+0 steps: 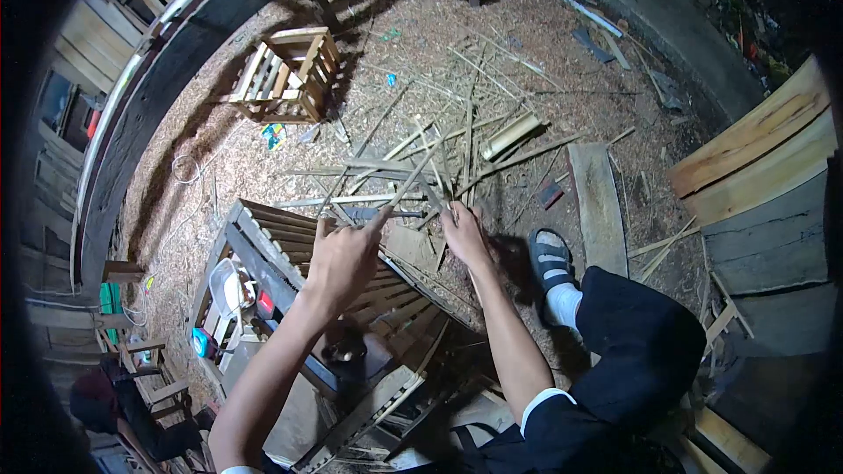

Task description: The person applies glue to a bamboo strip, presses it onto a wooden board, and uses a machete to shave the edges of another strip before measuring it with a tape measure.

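Observation:
My left hand [341, 256] is closed around the near end of a narrow bamboo strip [413, 177], which points away from me. Just to the right, my right hand [464, 233] is closed on a thin greyish blade-like piece [432, 196]; I cannot make out whether it is a knife or another strip. Its far end lies close to the bamboo strip. Below my hands stands a slatted wooden piece [303, 233], partly hidden by my left forearm. A long dark flat object [378, 213] lies beyond my hands.
Loose bamboo strips and a split bamboo piece [512, 136] litter the shavings-covered floor. A small slatted wooden frame [294, 77] stands at the far left. A plank [599, 206] lies right of my sandalled foot [553, 268]. Another person [132, 408] is at the lower left.

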Motion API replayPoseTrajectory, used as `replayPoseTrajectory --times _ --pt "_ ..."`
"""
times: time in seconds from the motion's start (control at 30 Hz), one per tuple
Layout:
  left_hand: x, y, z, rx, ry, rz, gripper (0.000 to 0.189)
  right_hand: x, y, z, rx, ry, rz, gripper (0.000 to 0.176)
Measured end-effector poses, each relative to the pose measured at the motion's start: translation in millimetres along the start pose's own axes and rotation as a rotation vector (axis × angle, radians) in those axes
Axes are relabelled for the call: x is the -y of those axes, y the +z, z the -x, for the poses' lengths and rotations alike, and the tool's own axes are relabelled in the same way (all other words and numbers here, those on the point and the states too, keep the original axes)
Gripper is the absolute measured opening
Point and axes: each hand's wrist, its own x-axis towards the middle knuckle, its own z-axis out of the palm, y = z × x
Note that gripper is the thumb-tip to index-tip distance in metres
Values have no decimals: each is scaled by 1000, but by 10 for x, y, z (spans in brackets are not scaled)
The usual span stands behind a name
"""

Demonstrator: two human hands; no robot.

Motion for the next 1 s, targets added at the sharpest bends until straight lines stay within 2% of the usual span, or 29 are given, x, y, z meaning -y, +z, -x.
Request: replayPoseTrajectory --times 0.03,0.1,0.2,0.27,0.4,0.43,0.47,0.5,0.53,0.6,0.67,0.7,0.73,0.8,0.83,0.87,1.0 --pt "15 -55 70 -56 -3 -14 62 528 -175 221 32 62 91 64" --pt "41 -160 233 -150 -7 -1 60 953 -293 399 85 76 81 65" --pt "113 -191 496 -271 18 102 61 1125 -312 507 118 58 71 66" --pt "104 -200 686 -297 -32 144 62 1418 -352 673 11 0 343 65" --pt "92 -304 1129 -474 -58 309 70 1521 -519 632 22 -92 451 58" --pt "62 -330 1240 -502 -96 417 65 1641 -584 593 5 -238 543 62" --pt "29 -350 1339 -529 -133 528 61 1725 -740 629 175 63 176 65" --pt "-33 -404 1434 -619 -157 527 45 1763 -794 552 211 72 147 66" --pt "-90 -469 1546 -641 -170 531 45 1903 -845 549 245 82 117 66" --pt "-187 -593 1769 -646 -283 689 34 1970 -967 567 327 6 266 69" --pt "-214 -528 1931 -718 -296 777 32 1715 -951 443 211 -847 700 73" --pt "-225 -495 1997 -716 -308 801 32 2261 -919 808 339 -390 855 72" --pt "-244 -471 2048 -709 -314 823 33 2648 -878 1134 387 -241 929 67" --pt "-308 -383 2086 -756 -316 837 33 2425 -769 967 534 -246 1002 63" --pt "-332 -291 2066 -784 -299 850 35 2351 -686 1061 438 -405 1063 58" --pt "-326 -135 2019 -754 -292 947 37 2325 -639 1073 459 -299 1066 56" --pt "-516 -200 2008 -676 -346 929 38 2245 -482 1207 373 -419 1046 60"
